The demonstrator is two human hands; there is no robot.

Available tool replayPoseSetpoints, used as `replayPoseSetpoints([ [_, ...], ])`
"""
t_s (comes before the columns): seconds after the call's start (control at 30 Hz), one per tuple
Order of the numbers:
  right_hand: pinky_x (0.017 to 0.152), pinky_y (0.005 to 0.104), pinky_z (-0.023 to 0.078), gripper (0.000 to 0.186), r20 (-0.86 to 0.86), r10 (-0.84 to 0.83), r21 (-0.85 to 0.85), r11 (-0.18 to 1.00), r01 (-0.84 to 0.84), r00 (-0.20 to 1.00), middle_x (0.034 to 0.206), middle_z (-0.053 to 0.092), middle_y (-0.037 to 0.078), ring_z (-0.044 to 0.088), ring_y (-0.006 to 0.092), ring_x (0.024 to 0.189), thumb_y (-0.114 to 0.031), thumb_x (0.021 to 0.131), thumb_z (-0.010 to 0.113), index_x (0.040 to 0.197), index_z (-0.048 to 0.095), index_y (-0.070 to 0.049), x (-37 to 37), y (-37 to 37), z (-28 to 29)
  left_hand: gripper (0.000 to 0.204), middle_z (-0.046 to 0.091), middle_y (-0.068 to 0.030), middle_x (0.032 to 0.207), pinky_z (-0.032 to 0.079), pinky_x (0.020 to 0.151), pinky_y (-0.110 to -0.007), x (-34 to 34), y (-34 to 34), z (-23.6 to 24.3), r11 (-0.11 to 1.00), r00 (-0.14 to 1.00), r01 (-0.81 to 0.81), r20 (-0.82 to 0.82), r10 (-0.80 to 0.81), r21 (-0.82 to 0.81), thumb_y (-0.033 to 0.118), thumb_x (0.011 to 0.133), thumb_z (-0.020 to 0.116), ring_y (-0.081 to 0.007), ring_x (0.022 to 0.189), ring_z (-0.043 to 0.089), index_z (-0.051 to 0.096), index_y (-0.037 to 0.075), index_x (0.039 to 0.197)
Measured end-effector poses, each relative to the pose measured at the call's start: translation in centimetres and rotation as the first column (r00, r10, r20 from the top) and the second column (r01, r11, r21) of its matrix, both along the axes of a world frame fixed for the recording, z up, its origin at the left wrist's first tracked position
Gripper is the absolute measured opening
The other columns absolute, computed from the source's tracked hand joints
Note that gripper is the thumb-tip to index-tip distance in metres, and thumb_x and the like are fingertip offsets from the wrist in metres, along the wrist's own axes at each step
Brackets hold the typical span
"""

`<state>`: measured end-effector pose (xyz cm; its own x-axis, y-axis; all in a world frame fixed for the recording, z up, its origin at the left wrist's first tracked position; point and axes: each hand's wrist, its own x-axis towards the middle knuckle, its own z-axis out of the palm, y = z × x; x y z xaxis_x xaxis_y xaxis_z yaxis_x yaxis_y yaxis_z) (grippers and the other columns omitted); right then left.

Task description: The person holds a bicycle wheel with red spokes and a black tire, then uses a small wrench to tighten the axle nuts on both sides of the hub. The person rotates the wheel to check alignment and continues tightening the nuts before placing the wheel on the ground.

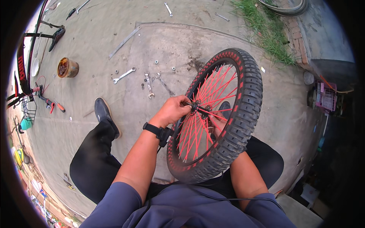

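A bicycle wheel (pixel 249 98) with a knobby black tyre, red-checkered sidewall and red spokes stands tilted between my knees. At its near-left side, the fingers of my left hand (pixel 175 110) are closed in a pinch on the end of the axle, beside the black hub (pixel 195 107). Whatever small part may be between those fingertips is hidden. My right hand (pixel 218 124) reaches round the wheel's other side and shows partly through the spokes. Its fingers are bent at the opposite end of the axle, and the spokes and rim cover some of them.
Several wrenches, among them a combination wrench (pixel 124 75), lie on the concrete beyond the wheel with small nuts. A brown tub (pixel 68 67) stands farther left, near an orange-handled screwdriver (pixel 59 106) and a bicycle frame (pixel 23 64). Grass (pixel 266 30) and a pink crate (pixel 326 97) edge the right.
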<state>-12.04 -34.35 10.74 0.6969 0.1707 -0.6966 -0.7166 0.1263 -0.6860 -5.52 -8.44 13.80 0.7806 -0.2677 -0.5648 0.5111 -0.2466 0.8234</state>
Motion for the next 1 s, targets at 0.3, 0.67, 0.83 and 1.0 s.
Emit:
replayPoseSetpoints([
  [0.3,0.063,0.0249,0.047,0.025,-0.108,-0.148,-0.002,0.989,0.148,0.983,0.093,0.064,0.002,0.059,0.012,0.072,-0.029,0.108,0.048,0.121,0.056,-0.009,-0.8,-0.4,-2.0,0.023,0.071,-0.0037,0.083,0.05,0.062,-0.026,0.1,-0.1,0.4,0.998,0.999,0.014,-0.038,-0.016,-0.054,0.016,0.091,0.069,-0.0089,0.074,0.063,0.068,0.0,0.108],
  [0.67,0.062,0.0284,0.047,0.021,0.4,0.452,-0.573,0.803,-0.167,0.797,0.094,0.063,0.002,0.059,0.0135,0.072,-0.028,0.106,0.052,0.117,0.058,-0.011,-3.7,-3.6,-9.0,0.023,0.071,-0.0031,0.084,0.049,0.061,-0.026,0.0,-0.1,0.0,0.997,1.0,0.022,-0.02,-0.024,-0.069,0.016,0.09,0.068,-0.0086,0.074,0.064,0.069,0.002,0.108],
  [0.83,0.057,0.026,0.046,0.02,0.274,0.328,-0.436,0.88,-0.187,0.904,0.09,0.061,0.001,0.056,0.0116,0.068,-0.03,0.107,0.051,0.116,0.056,-0.013,-4.2,-4.7,-11.4,0.023,0.071,-0.0032,0.084,0.049,0.06,-0.025,-0.1,0.0,-0.2,0.997,1.0,0.015,-0.004,-0.016,-0.081,0.015,0.09,0.068,-0.0085,0.074,0.064,0.069,0.002,0.108],
  [1.0,0.054,0.0257,0.044,0.021,0.374,0.397,-0.491,0.852,-0.184,0.838,0.087,0.06,0.001,0.055,0.0112,0.067,-0.03,0.107,0.051,0.114,0.056,-0.012,-1.9,-2.0,-5.9,0.023,0.071,-0.0036,0.083,0.049,0.06,-0.026,-0.2,0.1,-0.4,0.998,1.0,0.015,0.009,-0.015,-0.062,0.015,0.09,0.068,-0.0085,0.072,0.064,0.069,0.001,0.109],
])
